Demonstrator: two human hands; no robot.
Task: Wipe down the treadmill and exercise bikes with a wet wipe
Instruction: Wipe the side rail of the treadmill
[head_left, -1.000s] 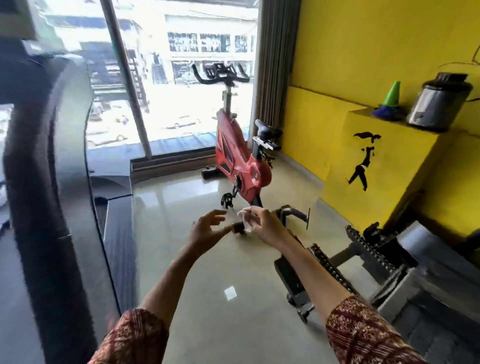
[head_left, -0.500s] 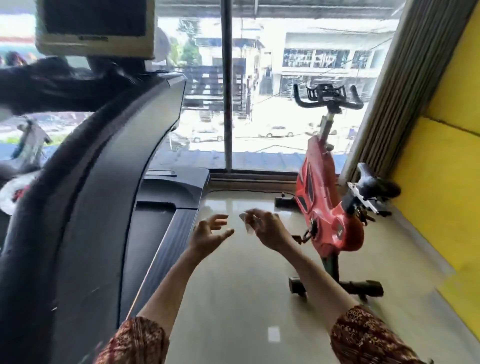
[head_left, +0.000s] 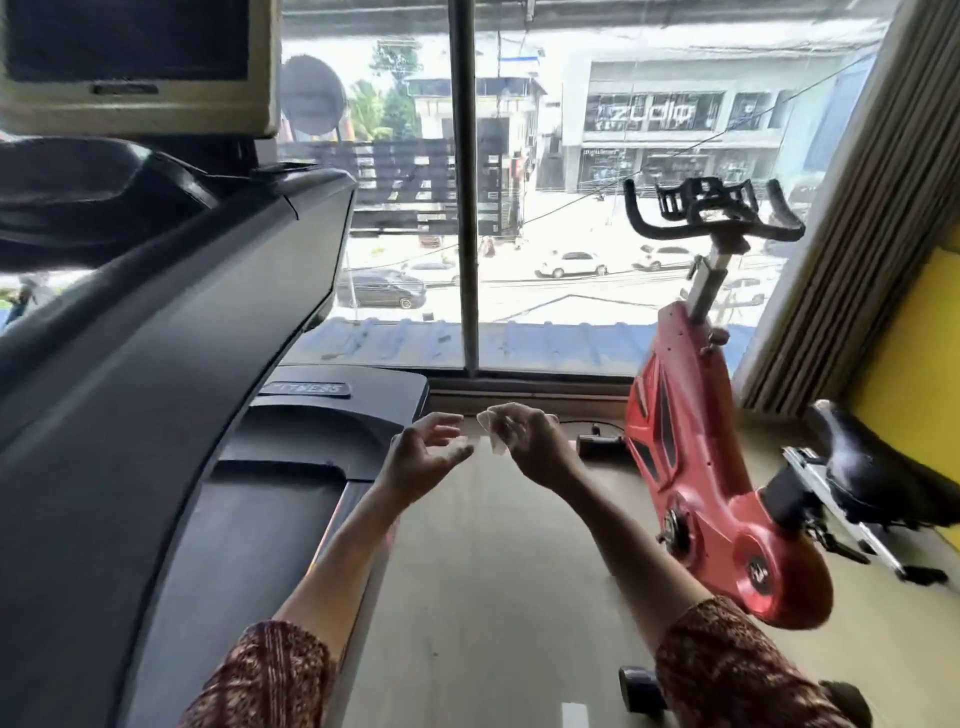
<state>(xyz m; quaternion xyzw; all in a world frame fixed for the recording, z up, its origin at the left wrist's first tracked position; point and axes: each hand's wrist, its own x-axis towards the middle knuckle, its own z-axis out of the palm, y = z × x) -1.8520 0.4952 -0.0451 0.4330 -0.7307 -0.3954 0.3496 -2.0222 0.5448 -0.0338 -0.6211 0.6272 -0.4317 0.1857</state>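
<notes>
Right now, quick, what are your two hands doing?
Left hand: open, holding nothing.
Right hand: holding the wet wipe in its fingers.

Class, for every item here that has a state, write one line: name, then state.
Thin translucent wet wipe, pinched by the right hand, touching neither machine.
Left hand, open, empty.
Red exercise bike, upright, untouched.
Dark grey treadmill, untouched.
Beige-framed screen, dark.
</notes>
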